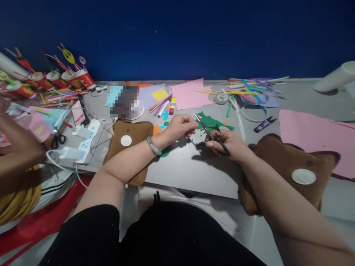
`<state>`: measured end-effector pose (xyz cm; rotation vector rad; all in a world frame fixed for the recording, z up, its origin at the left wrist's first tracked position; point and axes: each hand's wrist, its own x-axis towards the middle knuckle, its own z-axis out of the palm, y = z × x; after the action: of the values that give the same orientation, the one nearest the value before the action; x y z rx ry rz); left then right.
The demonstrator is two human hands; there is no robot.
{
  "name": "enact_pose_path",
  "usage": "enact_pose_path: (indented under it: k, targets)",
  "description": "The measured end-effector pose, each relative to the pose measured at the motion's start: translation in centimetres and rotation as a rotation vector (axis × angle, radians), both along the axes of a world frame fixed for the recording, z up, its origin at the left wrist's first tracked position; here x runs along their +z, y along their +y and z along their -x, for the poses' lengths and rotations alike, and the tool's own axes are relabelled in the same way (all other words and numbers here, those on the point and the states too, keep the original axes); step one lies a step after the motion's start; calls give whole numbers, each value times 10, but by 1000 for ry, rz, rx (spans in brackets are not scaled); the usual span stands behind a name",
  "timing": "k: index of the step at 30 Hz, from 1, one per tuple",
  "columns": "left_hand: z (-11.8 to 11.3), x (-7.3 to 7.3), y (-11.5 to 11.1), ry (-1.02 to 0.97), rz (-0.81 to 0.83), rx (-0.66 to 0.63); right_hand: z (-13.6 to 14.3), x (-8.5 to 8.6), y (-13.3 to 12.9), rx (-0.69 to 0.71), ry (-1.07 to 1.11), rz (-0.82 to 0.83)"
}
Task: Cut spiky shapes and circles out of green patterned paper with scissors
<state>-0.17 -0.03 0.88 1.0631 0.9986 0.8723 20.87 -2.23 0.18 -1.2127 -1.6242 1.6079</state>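
My right hand [226, 143] is closed round the dark handles of a pair of scissors [204, 127], whose metal blades point up and to the left. The blade tips are close to my left hand [183, 127], its fingers pinched together; whatever they hold is too small to make out. Behind the scissors lies green paper [212, 121] with jagged cut edges. Small green scraps are scattered on the grey table [191, 168] below the hands. A glue stick [172, 106] and several coloured pens stand or lie behind my left hand.
Brown cushions [127, 138] lie under my left forearm and beneath my right one. Pink paper [190, 94], a tape roll [221, 98] and purple snips [264, 124] lie further back. A power strip [90, 140] and another person's arm [20, 147] are at the left.
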Motion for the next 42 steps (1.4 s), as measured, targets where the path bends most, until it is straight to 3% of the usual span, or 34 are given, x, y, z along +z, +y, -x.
enact_pose_path:
  k: [7,14,21,30,34,42]
  targets:
    - [1,-6,3,-10,16,10,-3,-6,2,-46,-4,-13]
    - [-5,-8,-2,-65,54,-40,-2,-7,1,-323,98,-77]
    - [-11,-9,-8,-12,92,-78,4,-14,1,-398,164,-97]
    - [-11,-14,-4,18,119,-163,3,-13,1,-390,160,-109]
    - [-12,-13,-3,21,165,-126,2,-13,1,-375,170,-98]
    - [-10,-10,-8,-8,58,-199,3,-15,1,-348,225,-73]
